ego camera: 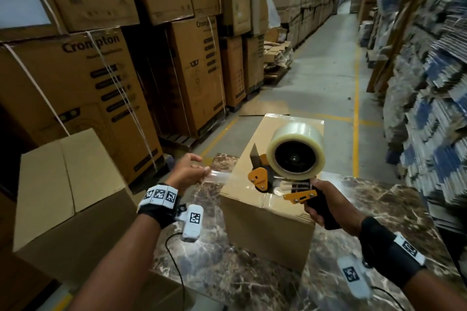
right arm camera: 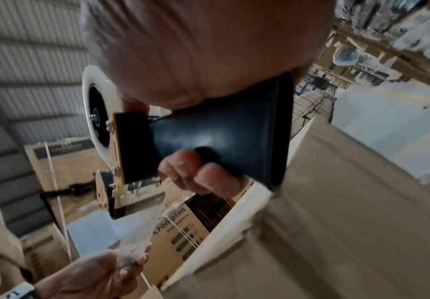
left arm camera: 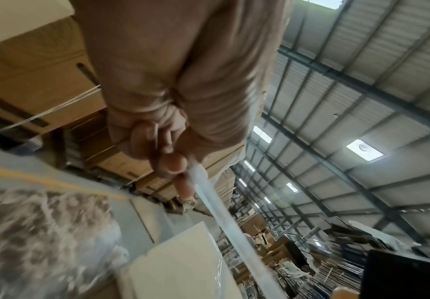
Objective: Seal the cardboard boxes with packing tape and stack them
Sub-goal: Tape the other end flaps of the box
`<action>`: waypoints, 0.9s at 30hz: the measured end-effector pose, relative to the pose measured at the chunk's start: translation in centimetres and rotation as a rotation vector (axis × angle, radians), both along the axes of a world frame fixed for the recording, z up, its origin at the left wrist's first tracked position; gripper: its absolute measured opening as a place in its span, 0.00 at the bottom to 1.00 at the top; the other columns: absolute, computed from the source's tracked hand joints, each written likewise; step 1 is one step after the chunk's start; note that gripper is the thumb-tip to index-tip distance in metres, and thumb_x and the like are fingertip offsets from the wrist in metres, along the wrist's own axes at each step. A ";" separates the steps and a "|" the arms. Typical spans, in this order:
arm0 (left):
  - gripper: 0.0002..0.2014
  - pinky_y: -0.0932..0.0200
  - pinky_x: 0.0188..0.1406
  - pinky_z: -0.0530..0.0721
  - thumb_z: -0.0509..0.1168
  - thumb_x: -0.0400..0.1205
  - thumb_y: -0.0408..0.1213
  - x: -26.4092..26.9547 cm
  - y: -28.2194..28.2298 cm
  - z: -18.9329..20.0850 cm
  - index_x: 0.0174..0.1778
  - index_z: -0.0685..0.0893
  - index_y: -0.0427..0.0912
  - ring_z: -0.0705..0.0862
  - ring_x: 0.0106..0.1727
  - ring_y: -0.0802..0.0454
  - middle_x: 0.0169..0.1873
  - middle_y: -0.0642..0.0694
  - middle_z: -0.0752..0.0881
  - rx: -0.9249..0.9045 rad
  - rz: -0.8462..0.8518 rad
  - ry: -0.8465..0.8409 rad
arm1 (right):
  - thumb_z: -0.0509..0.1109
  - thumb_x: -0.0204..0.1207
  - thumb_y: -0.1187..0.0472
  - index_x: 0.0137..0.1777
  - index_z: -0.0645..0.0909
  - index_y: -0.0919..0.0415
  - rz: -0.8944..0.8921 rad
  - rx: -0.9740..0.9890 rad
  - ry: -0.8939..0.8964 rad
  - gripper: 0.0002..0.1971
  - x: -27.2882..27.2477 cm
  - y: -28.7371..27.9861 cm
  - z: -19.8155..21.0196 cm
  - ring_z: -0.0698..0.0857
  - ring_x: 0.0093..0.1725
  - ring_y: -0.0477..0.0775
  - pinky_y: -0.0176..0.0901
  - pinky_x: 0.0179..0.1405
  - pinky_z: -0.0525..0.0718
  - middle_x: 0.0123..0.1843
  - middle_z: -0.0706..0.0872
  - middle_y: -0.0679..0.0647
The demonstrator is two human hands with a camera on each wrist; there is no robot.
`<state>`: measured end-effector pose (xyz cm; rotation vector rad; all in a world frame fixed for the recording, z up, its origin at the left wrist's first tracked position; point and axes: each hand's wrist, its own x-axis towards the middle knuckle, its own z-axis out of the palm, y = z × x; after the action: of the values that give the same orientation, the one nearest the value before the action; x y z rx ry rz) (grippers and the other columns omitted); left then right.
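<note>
The brown cardboard box (ego camera: 267, 192) stands at the desk's far edge; the right hand (ego camera: 328, 207) grasps the orange tape dispenser (ego camera: 283, 171) above it, and the left hand (ego camera: 185, 171) pinches the clear tape strip (ego camera: 217, 175) stretched leftward past the box's left side.

We read "Crompton" in dark letters on the large carton (ego camera: 83, 88) stacked at the left of the aisle, and partly again near the top of the next carton (ego camera: 199, 68) along. From the right wrist, another carton (right arm camera: 180, 230) shows "Crompton" too. The smaller print under each name is too small to read.
</note>
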<state>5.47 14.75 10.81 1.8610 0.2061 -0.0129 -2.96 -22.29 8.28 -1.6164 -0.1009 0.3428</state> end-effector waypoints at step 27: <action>0.14 0.42 0.50 0.89 0.63 0.89 0.32 -0.7 -3.1 -6.3 0.65 0.70 0.51 0.87 0.47 0.45 0.44 0.41 0.87 0.369 -0.063 -0.072 | 0.58 0.88 0.37 0.32 0.78 0.53 0.200 -0.431 -0.173 0.27 -1.5 -1.4 1.8 0.75 0.24 0.53 0.54 0.33 0.75 0.26 0.80 0.52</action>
<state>4.79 11.61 4.56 2.2316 0.1036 0.0521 -4.41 -23.67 10.10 -2.0691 -0.3407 0.3962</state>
